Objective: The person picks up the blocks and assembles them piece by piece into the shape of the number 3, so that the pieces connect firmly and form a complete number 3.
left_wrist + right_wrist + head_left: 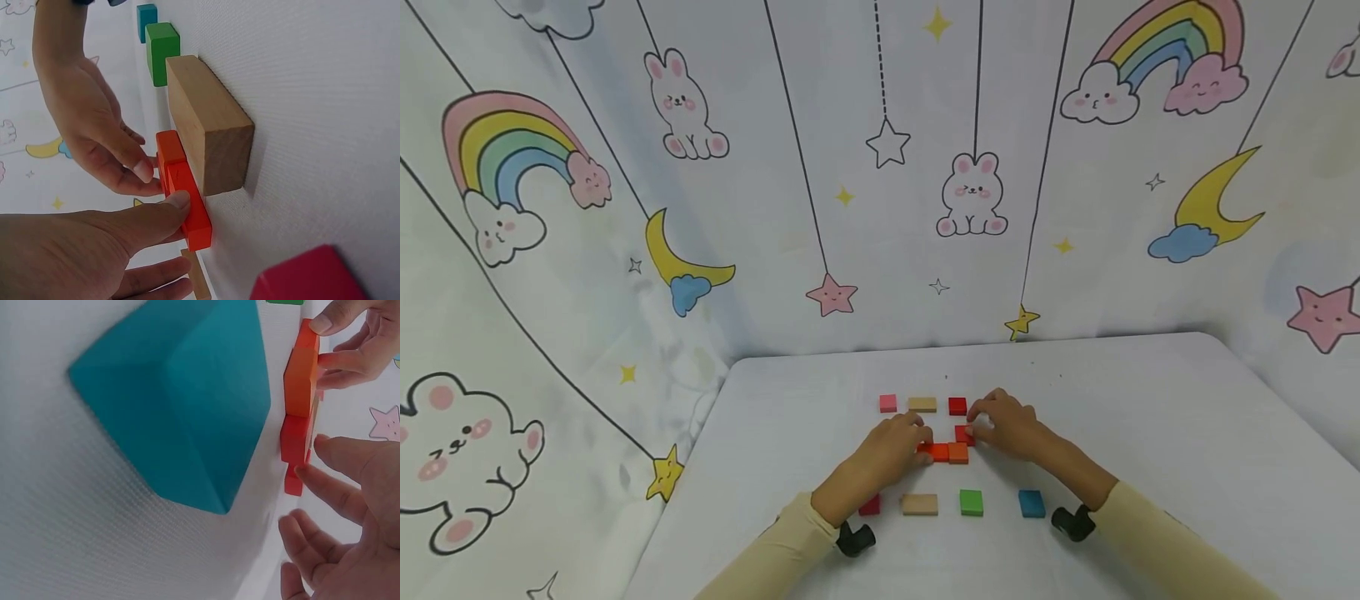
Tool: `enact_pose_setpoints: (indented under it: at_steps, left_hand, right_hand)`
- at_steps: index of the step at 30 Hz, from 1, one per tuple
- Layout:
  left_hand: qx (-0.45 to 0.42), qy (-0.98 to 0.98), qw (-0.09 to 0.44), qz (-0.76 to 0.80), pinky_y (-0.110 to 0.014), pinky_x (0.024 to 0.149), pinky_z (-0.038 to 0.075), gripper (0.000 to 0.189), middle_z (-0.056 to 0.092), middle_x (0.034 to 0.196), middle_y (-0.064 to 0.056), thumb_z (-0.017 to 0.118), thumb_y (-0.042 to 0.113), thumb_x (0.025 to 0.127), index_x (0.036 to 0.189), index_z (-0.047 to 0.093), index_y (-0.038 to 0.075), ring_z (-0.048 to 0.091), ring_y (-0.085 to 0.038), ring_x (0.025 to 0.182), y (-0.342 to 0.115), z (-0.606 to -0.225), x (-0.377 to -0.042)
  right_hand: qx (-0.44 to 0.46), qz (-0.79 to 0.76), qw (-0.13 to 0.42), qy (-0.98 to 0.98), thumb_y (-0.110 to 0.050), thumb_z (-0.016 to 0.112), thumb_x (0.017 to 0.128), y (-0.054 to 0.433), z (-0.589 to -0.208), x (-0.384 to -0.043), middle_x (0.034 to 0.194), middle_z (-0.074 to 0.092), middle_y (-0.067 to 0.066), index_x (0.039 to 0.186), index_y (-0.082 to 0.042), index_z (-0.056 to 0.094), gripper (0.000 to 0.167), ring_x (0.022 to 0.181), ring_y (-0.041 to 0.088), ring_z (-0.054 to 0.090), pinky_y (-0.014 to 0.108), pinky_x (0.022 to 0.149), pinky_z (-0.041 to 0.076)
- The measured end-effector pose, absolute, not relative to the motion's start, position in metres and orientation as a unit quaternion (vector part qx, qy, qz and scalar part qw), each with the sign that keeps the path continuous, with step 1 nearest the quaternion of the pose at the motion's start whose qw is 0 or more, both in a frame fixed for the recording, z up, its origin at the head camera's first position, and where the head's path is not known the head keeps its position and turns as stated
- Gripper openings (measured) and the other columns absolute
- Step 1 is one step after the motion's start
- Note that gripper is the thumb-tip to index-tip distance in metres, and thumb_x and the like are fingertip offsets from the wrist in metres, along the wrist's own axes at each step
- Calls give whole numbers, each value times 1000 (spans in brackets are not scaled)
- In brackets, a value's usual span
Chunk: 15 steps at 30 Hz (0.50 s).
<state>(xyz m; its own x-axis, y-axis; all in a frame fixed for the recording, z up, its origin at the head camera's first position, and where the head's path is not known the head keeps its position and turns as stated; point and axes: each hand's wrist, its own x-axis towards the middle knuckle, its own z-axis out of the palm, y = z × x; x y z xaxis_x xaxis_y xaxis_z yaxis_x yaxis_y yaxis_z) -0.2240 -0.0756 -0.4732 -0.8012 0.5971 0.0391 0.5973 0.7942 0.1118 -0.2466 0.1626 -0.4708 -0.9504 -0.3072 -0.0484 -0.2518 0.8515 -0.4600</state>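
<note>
In the head view my left hand (887, 450) pinches a red-orange block (938, 452) at its left end. Its thumb presses the block's near side in the left wrist view. An orange block (957, 453) adjoins that block on the right. My right hand (1011, 425) touches the right side of a red block (962, 433), behind the orange one, with loosely bent fingers. Farther back another red block (957, 406) lies by its fingertips. In the right wrist view, the red block (294, 439) meets the orange block (300, 384) end to end.
A pink block (887, 403) and a wooden block (922, 405) form the back row. Nearer lie a crimson block (869, 506), a wooden block (920, 505), a green block (972, 502) and a blue block (1032, 504). The white table (1120, 400) meets a patterned backdrop behind.
</note>
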Motion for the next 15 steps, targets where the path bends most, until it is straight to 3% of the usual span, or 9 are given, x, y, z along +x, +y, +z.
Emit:
enact_pose_setpoints:
  at_steps: [15]
  left_hand:
    - [-314, -948, -1, -61, -33, 96, 59, 29, 68, 128, -4, 81, 34, 94, 120, 78, 20, 67, -19, 111, -76, -475, -225]
  right_hand:
    - [-108, -217, 14, 970, -22, 77, 96, 157, -473, -271, 118, 64, 19, 114, -11, 72, 21, 105, 31, 63, 61, 89, 55]
